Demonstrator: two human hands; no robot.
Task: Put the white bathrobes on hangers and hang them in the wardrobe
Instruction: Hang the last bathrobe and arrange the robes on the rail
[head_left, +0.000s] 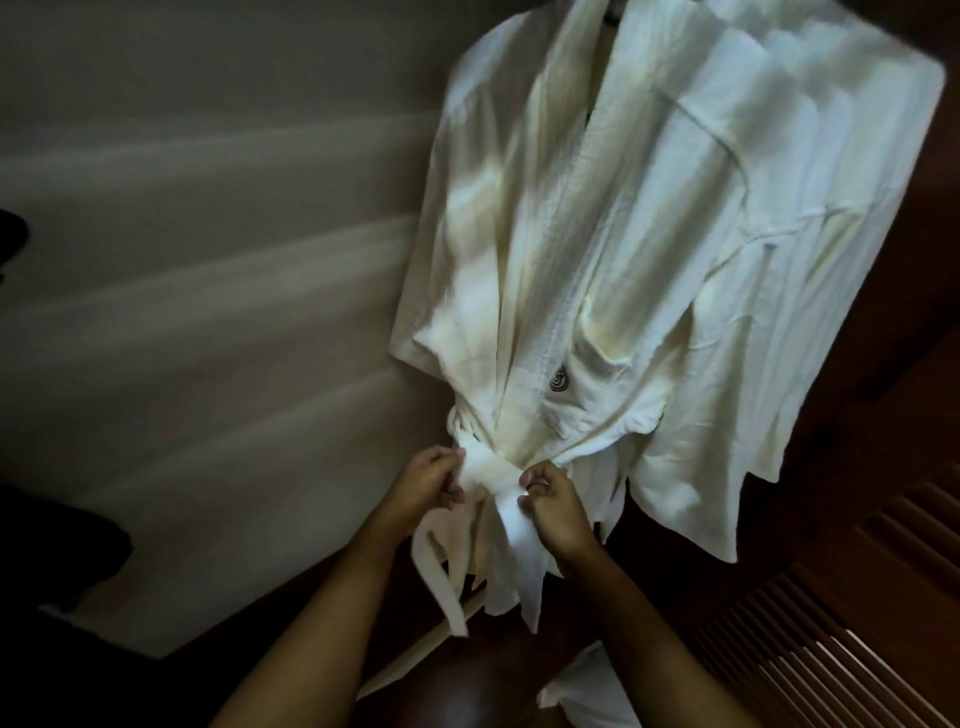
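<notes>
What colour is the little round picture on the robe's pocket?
The logo on the robe has dark and reddish stripes; the head view shows it.

Both bare forearms reach forward, left hand (427, 486) and right hand (553, 501) each curled in a pinching grip.

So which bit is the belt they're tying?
Find the big white bathrobe hanging against the pale wall. Go down to its waist, where the left hand and right hand pinch a flat white cloth belt. Unlike the robe's wide folds, it's a narrow strip, with ends dangling below.
</notes>
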